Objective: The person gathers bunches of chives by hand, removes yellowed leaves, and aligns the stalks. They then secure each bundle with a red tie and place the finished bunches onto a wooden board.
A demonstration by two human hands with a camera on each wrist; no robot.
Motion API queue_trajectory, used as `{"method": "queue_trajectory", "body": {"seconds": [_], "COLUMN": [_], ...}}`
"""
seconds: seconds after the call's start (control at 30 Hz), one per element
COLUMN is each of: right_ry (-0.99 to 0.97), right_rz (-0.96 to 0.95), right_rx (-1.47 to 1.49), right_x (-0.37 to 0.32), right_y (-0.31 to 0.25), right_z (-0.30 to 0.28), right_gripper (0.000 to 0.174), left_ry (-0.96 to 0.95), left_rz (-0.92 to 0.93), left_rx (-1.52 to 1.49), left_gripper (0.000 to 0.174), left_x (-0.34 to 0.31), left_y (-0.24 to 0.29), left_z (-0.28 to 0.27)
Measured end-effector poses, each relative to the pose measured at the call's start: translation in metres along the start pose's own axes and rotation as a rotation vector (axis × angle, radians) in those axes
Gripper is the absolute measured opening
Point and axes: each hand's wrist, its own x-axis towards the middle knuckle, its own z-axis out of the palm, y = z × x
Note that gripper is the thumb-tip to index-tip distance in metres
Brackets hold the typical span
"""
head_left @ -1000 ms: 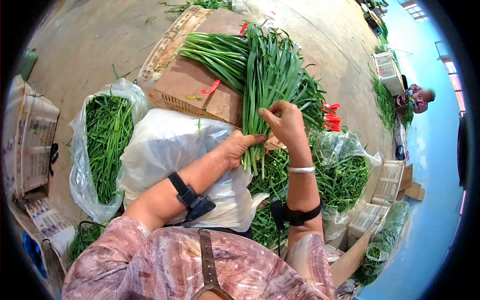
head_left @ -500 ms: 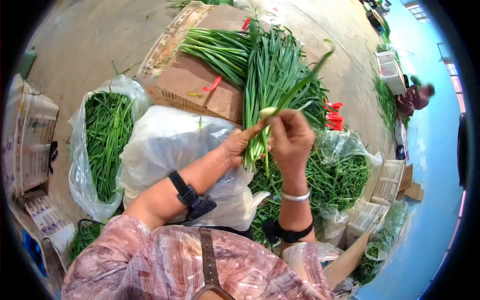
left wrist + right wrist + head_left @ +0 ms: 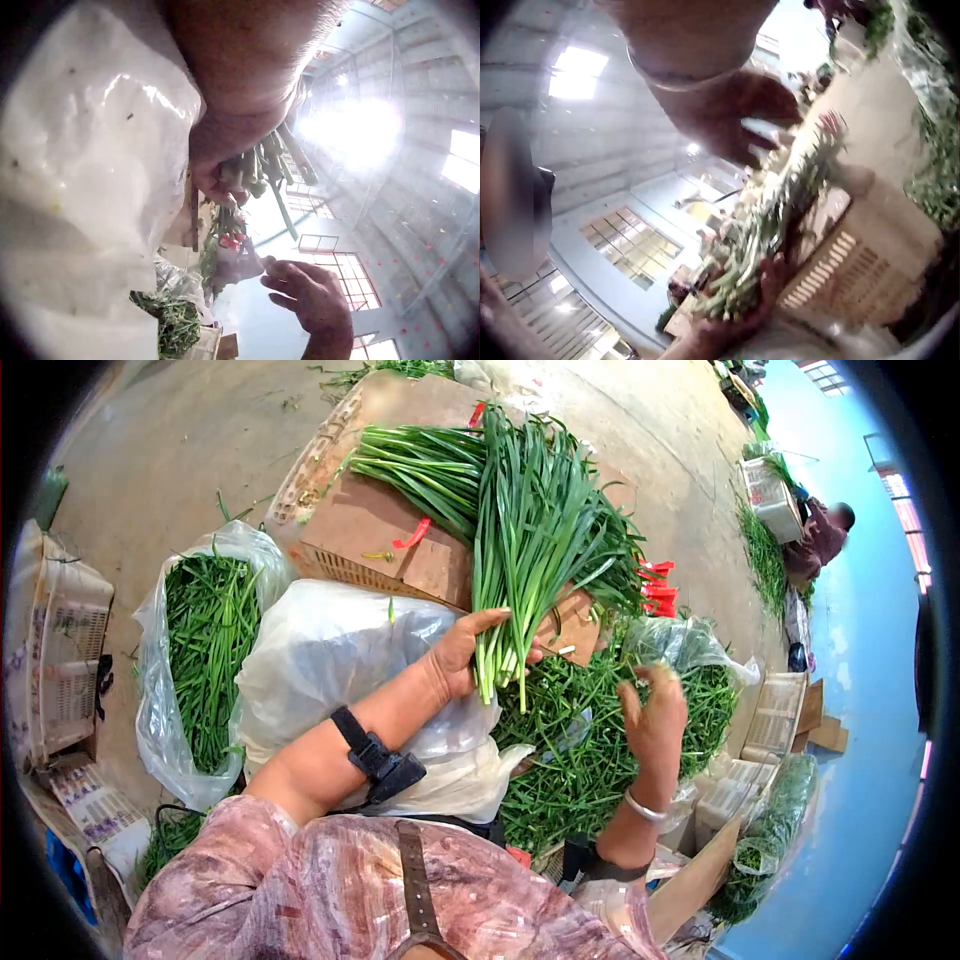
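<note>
Head: left hand point(image 3: 462, 652) grips bunch point(image 3: 525, 530) near its stem ends; bunch lies across cardboard point(image 3: 375, 525), leaves far. Right hand point(image 3: 655, 715) open, nothing held, over loose greens point(image 3: 570, 760) at right.
Left wrist: stem ends poke past left hand; right hand apart.
Right wrist: bunch above crate point(image 3: 847, 262); blurred.

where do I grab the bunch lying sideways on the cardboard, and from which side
Likely by the pale left ends of the sideways bunch, coming from the left: they lie free, while its right end disappears beneath the held bunch.
</note>
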Motion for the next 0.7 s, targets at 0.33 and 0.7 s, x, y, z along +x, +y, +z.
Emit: {"method": "queue_trajectory", "body": {"seconds": [0.33,0.7], "right_ry": [-0.121,-0.11], "right_rz": [-0.092,0.032], "right_rx": [0.332,0.599], "right_x": [0.056,0.066], "right_y": [-0.08,-0.102], "right_z": [0.058,0.047], "right_gripper": [0.03,0.018], "left_ry": [-0.167,-0.229], "left_rz": [-0.059,-0.02], "left_rx": [-0.234,-0.183], "left_gripper": [0.044,0.043], "left_x": [-0.004,-0.006], "left_y": [0.003,-0.001], "left_z": [0.001,0.003]}}
